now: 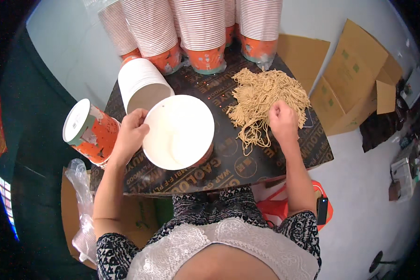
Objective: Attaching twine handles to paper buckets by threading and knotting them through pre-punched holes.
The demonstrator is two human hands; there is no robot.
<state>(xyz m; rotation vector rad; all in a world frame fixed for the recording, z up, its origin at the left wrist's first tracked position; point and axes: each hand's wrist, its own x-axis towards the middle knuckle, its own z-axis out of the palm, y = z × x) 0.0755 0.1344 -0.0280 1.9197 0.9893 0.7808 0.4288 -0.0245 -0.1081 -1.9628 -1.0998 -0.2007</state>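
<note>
My left hand [132, 133] is closed on the rim of a round paper bucket [179, 133]. The bucket's wide mouth faces up toward me, showing a white inside; a little of its orange outside shows low on the right. Behind it, a nested stack of white-rimmed paper buckets [142, 84] lies on its side. To the right, my right hand [283, 122] has its fingers curled together at the edge of a heap of thin tan cords [266, 91]. Strands lie against the fingers, though the fingertips are partly hidden.
Tall plastic-wrapped stacks of orange buckets [202, 32] line the back of the dark printed table [172, 182]. Another orange bucket [93, 130] lies tilted at the left edge. An open cardboard box [347, 88] stands right; a red stool [273, 207] with a black device [322, 211] is below.
</note>
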